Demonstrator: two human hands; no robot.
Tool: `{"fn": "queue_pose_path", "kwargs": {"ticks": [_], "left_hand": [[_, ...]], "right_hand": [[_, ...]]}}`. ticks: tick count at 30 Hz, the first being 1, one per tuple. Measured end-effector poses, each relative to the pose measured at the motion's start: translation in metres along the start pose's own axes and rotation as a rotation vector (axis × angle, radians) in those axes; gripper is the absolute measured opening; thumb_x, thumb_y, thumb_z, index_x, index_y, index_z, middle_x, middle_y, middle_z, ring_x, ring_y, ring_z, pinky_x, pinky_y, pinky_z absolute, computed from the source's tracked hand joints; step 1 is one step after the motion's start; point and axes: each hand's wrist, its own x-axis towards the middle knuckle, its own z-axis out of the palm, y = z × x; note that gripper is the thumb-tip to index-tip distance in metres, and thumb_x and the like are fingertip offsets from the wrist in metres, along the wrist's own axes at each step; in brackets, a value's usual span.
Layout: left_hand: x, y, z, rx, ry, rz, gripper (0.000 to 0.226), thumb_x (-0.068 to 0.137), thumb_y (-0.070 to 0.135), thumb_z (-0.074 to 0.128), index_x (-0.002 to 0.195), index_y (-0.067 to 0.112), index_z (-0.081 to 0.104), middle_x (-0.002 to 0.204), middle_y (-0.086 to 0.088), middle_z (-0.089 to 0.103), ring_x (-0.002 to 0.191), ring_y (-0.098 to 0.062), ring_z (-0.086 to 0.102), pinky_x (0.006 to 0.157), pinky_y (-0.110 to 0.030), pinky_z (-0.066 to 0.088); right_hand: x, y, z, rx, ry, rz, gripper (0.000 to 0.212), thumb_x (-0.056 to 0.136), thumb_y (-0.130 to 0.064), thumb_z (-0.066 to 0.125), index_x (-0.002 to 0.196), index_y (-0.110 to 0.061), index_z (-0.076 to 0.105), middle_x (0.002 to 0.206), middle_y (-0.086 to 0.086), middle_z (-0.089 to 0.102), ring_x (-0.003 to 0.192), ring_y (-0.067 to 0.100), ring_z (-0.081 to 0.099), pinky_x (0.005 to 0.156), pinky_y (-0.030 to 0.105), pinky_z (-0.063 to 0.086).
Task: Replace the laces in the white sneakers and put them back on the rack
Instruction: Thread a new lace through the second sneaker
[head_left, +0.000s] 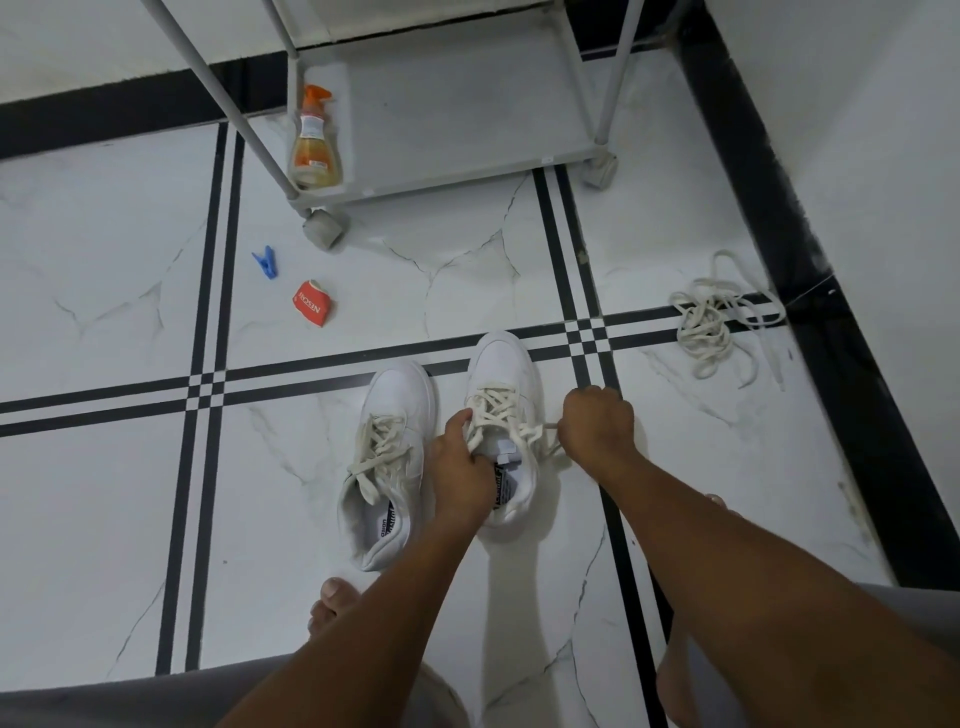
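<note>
At the frame's centre, my left hand (460, 475) pinches the flat cream lace (493, 410) on the right-hand smooth white sneaker (504, 415), and my right hand (597, 423) is fisted around its other end. Its laced twin (387, 457) sits just beside it on the glossy marble floor (104, 493). A tangled lace heap (722, 317) lies at right, and the grey metal rack (467, 130) stands at upper centre.

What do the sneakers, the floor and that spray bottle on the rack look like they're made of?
Sneakers: smooth matte white leather or synthetic; cannot tell which. Floor: glossy marble-look tile, grey veins, black stripes. Spray bottle: clear plastic, since amber liquid shows through, with an orange trigger.
</note>
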Motion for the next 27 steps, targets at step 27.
{"fn": "queue_pose_path", "kwargs": {"ticks": [27], "left_hand": [[0.007,0.009,-0.045,-0.189,-0.070,-0.005,0.014,0.094,0.025,0.070,0.085,0.015,0.074,0.083,-0.004,0.075,0.084,-0.024,0.071,0.080,-0.038,0.059]], "right_hand": [[-0.047,-0.063,-0.056,0.605,-0.067,-0.241,0.024,0.095,-0.010,0.057,0.109,-0.017,0.075,0.111,0.006,0.071,0.103,0.025,0.065,0.092,0.035,0.055]]}}
